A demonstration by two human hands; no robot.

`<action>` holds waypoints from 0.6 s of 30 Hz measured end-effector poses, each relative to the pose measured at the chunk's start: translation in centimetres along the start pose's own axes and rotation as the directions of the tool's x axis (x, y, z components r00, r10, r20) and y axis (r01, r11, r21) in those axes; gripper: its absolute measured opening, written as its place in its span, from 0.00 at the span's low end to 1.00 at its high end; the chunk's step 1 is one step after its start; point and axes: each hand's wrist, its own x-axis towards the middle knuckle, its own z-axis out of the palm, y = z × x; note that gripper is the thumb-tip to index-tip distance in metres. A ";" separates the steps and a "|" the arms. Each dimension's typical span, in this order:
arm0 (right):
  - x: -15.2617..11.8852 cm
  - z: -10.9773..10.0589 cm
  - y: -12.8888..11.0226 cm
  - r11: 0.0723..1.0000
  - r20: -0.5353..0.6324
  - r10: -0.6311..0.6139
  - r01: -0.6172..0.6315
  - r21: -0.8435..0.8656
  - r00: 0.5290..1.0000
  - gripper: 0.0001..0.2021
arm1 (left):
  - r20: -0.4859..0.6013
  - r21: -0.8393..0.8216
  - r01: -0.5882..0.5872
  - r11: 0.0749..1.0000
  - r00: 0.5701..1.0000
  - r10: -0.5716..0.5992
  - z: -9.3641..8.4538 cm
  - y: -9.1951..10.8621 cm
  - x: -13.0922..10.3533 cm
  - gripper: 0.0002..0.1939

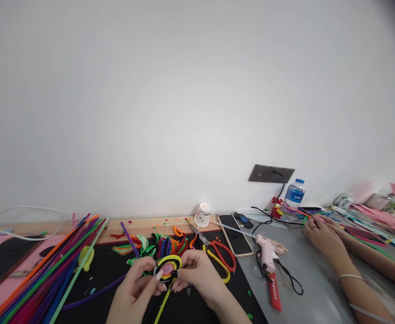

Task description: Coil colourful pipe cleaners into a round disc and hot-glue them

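Note:
Between my two hands is a round coil of pipe cleaners [168, 268], ringed in yellow, black, orange and pink. A yellow pipe cleaner end [163, 307] hangs down from its lower edge. My left hand [140, 285] grips the coil's left side with thumb and fingers. On the other side, my right hand [197, 274] pinches the right edge, near the yellow strand. Just behind the coil lies a heap of bent, colourful pipe cleaner pieces [165, 245]. Scissors [217, 254] with red and yellow handles rest to the right of the heap.
Long pipe cleaners [49, 274] are bundled at left on a black mat [106, 265]. A paper cup [203, 214], phone [235, 235], pink glue gun [267, 252] with cord, and water bottle [294, 194] stand or lie rightward. Another person's hands [325, 234] work at far right.

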 end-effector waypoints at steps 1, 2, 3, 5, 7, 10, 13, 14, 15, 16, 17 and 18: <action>0.0 0.0 0.1 1.000 -0.001 0.000 0.000 0.002 1.000 0.18 | -0.002 -0.004 0.003 1.000 1.000 -0.003 0.0 0.1 0.0 0.17; 0.0 0.0 0.1 1.000 -0.002 -0.002 0.002 0.006 1.000 0.18 | -0.005 -0.008 0.007 1.000 1.000 -0.007 0.1 0.3 0.0 0.17; 0.0 0.0 0.1 1.000 -0.002 -0.003 0.003 0.010 1.000 0.18 | -0.011 -0.012 0.012 1.000 1.000 -0.012 0.2 0.4 0.0 0.17; 0.0 0.0 0.1 1.000 -0.004 -0.003 0.003 0.014 1.000 0.17 | -0.020 -0.015 0.014 1.000 1.000 -0.014 0.3 0.6 -0.1 0.16; 0.0 0.1 0.0 1.000 -0.013 0.000 0.000 0.019 1.000 0.18 | -0.025 -0.011 0.016 1.000 1.000 -0.016 0.4 0.7 -0.1 0.17; 0.0 0.0 -0.1 1.000 -0.016 -0.003 0.003 0.018 1.000 0.18 | -0.031 -0.003 0.027 1.000 0.999 -0.027 0.3 0.7 -0.1 0.18; 0.1 -0.1 0.1 1.000 -0.017 -0.012 0.012 0.016 1.000 0.18 | -0.042 -0.006 0.036 0.999 0.998 -0.036 0.2 0.6 0.0 0.17; 0.1 -0.1 0.1 1.000 -0.020 -0.014 0.014 0.016 1.000 0.18 | -0.043 -0.011 0.039 0.999 0.998 -0.040 0.2 0.5 0.1 0.17; 0.1 -0.1 0.2 1.000 -0.023 -0.014 0.014 0.017 1.000 0.18 | -0.041 -0.016 0.041 0.999 0.998 -0.041 0.1 0.5 0.1 0.17; 0.2 -0.1 0.2 1.000 -0.025 -0.014 0.014 0.016 1.000 0.18 | -0.035 -0.018 0.043 0.999 0.998 -0.043 0.1 0.4 0.1 0.17; 0.2 -0.1 0.2 1.000 -0.029 -0.013 0.014 0.015 1.000 0.18 | -0.030 -0.020 0.042 0.999 0.999 -0.043 0.2 0.4 0.1 0.17; 0.2 -0.1 0.1 1.000 -0.032 -0.013 0.013 0.012 0.999 0.18 | -0.022 -0.019 0.043 0.999 0.999 -0.043 0.3 0.4 0.0 0.17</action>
